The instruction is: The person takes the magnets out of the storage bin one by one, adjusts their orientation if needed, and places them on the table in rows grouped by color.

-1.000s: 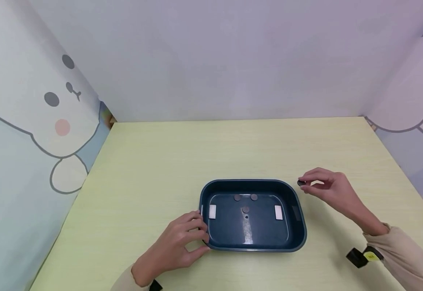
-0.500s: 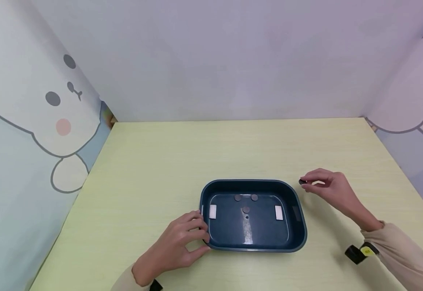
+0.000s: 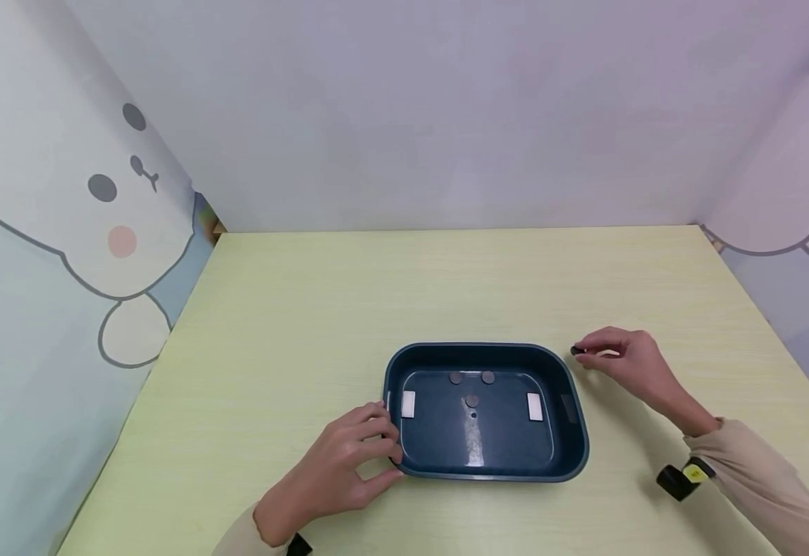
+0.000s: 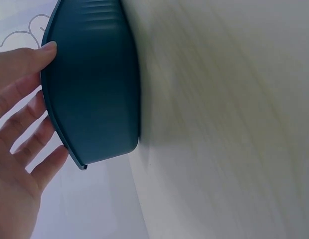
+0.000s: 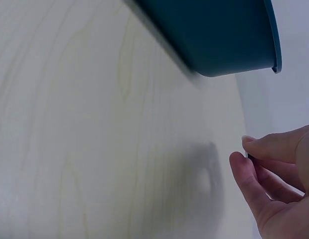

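A dark blue plastic tub [image 3: 494,455] sits on the table in the head view. Several small items lie on its floor: three small brownish round discs, one of them a disc [image 3: 471,401] near the middle, and a white rectangular piece [image 3: 408,405] at the left end with another white piece [image 3: 535,407] at the right. My left hand [image 3: 348,463] holds the tub's left end, fingertips along the rim and thumb at the near corner. To the right of the tub, my right hand [image 3: 623,359] pinches a small dark disc [image 3: 576,350] between thumb and fingers, above the table.
The pale wooden table [image 3: 321,309] runs back to a plain light wall [image 3: 446,116]. A cartoon-printed panel [image 3: 133,232] stands at the left and another printed panel [image 3: 793,286] at the right.
My right hand has shifted slightly and lowered a little, the dark disc still pinched in it; its forearm has drawn slightly leftward. The left hand and the tub stay in place.
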The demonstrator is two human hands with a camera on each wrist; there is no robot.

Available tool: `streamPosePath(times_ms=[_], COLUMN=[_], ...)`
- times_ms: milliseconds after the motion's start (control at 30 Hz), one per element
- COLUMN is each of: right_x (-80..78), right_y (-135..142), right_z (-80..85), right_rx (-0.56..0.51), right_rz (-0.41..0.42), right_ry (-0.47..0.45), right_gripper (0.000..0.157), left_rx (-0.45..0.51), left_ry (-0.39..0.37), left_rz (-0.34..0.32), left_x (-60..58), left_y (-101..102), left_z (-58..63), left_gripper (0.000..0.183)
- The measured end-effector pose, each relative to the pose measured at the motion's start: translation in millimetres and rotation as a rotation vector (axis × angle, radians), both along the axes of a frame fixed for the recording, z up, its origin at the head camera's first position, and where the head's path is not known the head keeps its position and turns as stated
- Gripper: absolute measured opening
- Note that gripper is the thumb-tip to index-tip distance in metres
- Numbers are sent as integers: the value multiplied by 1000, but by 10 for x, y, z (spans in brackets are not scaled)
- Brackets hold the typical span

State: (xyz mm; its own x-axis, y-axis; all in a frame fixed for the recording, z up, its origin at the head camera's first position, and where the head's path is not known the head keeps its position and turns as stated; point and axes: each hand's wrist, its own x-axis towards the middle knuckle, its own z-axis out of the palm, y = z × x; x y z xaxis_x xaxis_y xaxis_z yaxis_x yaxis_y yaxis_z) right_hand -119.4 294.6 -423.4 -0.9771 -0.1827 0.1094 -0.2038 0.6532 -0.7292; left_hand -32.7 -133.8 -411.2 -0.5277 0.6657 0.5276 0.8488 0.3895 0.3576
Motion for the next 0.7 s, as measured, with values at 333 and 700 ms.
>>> streamPosePath(times_ms=[333, 700], right_x=[-50, -83], right_y=[22, 8], right_z=[-101, -128], right_rx=[64, 73], right_rz=[-5, -35], right_ry=[3, -10], right_gripper=[17, 15], left_rx=[-16, -15], left_ry=[-16, -21], left_rz=[7, 1], left_x=[7, -9], left_y=[-2, 4], left_z=[8, 24], left_gripper=[16, 17])
